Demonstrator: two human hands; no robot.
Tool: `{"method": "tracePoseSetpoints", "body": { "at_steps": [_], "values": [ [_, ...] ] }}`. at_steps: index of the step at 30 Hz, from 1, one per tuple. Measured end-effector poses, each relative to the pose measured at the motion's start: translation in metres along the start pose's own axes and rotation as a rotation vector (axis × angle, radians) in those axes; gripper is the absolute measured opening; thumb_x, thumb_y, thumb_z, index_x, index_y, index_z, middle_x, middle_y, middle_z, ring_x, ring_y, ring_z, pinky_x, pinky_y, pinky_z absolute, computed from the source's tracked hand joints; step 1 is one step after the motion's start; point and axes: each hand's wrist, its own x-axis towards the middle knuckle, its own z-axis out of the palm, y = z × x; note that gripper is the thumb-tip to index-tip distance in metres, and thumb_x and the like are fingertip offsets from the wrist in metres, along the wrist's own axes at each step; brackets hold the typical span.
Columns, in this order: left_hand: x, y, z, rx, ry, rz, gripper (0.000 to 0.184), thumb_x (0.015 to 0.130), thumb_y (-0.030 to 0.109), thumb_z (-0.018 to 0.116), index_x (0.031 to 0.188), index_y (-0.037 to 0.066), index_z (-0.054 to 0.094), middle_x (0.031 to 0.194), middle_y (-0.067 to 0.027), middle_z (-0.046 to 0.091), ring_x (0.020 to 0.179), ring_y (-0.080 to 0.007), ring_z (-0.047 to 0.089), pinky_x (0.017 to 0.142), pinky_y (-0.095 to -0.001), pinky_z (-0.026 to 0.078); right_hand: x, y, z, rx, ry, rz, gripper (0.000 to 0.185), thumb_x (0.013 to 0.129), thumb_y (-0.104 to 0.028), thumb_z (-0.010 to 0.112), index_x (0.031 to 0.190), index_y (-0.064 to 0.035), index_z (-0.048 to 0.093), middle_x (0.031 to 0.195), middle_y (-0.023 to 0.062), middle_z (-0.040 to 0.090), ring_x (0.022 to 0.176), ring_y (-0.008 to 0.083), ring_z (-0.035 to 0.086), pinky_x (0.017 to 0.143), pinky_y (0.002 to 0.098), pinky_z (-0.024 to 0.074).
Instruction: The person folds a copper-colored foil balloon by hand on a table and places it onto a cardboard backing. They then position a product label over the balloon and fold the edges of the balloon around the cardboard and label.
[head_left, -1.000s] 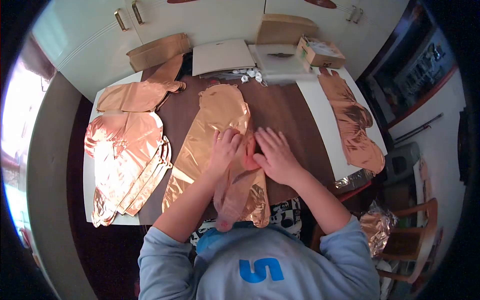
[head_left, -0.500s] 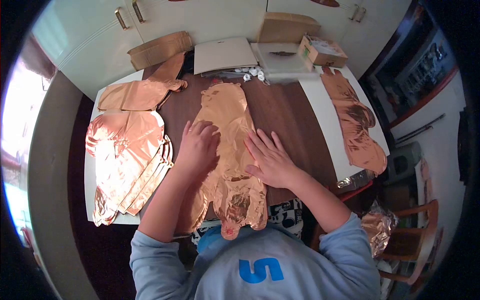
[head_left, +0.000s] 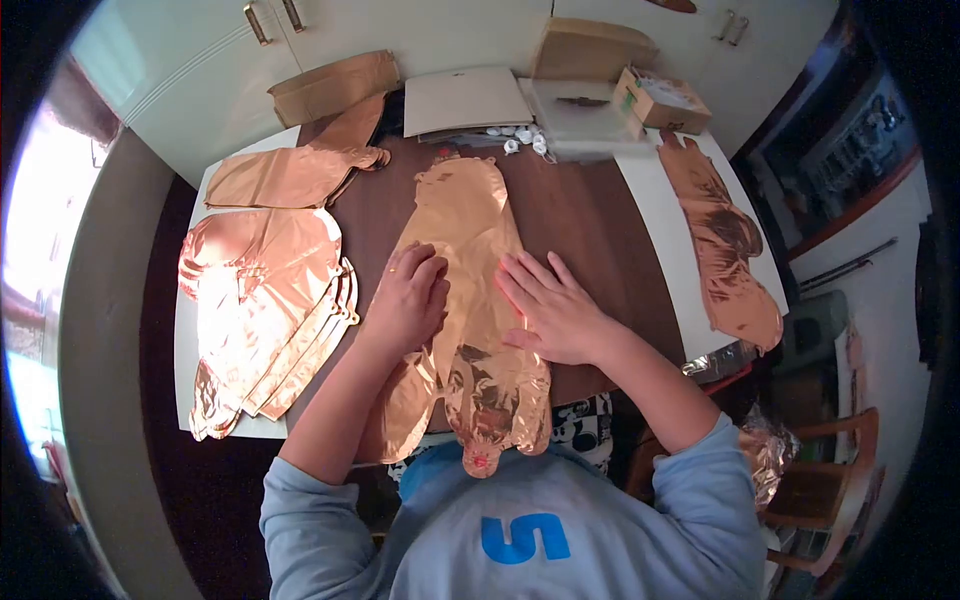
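A flat rose-gold foil balloon (head_left: 470, 220) lies lengthwise in front of me, its creased lower lobes hanging over the table's near edge. A small red mark shows on its lowest tip. My left hand (head_left: 415, 290) rests on the balloon's left side with fingers curled and pressed together against the foil; the fingertips are partly hidden. On the right edge my right hand (head_left: 550, 305) lies flat, fingers spread, touching the foil. To the left is a stack of similar foil balloons (head_left: 265, 290), and at the right lies another folded foil piece (head_left: 715, 240).
The brown tabletop (head_left: 595, 225) has white side areas. Along the back are a pale flat board (head_left: 468, 102), small white rolled pieces (head_left: 525, 138), clear plastic sheets (head_left: 590, 115) and a small box (head_left: 662, 98). A wooden chair (head_left: 830, 480) stands at the lower right.
The view has shifted slightly, moving the table contents a little rightward. My left fingers look more curled on the foil. My right hand stays flat at the balloon's right edge.
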Motion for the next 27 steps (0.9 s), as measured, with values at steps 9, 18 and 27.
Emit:
{"method": "tracePoseSetpoints", "body": {
  "at_steps": [9, 18, 27],
  "values": [
    [-0.003, 0.010, 0.001, 0.006, -0.004, -0.062, 0.022, 0.086, 0.009, 0.063, 0.106, 0.000, 0.061, 0.117, -0.0209, 0.059, 0.116, -0.0423, 0.054, 0.103, -0.0506, 0.043, 0.002, 0.014, -0.005, -0.019, -0.024, -0.075, 0.084, 0.098, -0.062, 0.044, 0.156, -0.0046, 0.026, 0.164, 0.0174, 0.021, 0.153, 0.0317, 0.015, 0.123, 0.0540, 0.0099],
    [0.039, 0.043, -0.001, -0.120, -0.138, 0.155, 0.031, 0.088, 0.012, 0.064, 0.116, -0.002, 0.060, 0.123, -0.0246, 0.059, 0.118, -0.0435, 0.055, 0.102, -0.0487, 0.045, 0.003, 0.019, -0.010, -0.030, -0.064, -0.127, 0.083, 0.097, -0.062, 0.044, 0.155, -0.0043, 0.029, 0.162, 0.0191, 0.026, 0.152, 0.0333, 0.018, 0.123, 0.0550, 0.0103],
    [0.074, -0.008, 0.070, 0.003, -0.111, 0.271, 0.029, 0.087, 0.013, 0.063, 0.112, -0.002, 0.065, 0.121, -0.0200, 0.063, 0.117, -0.0374, 0.058, 0.104, -0.0473, 0.044, 0.002, 0.021, -0.002, -0.066, -0.022, -0.141, 0.086, 0.096, -0.063, 0.044, 0.155, -0.0030, 0.028, 0.160, 0.0223, 0.029, 0.152, 0.0342, 0.018, 0.123, 0.0552, 0.0090]
  ]
}}
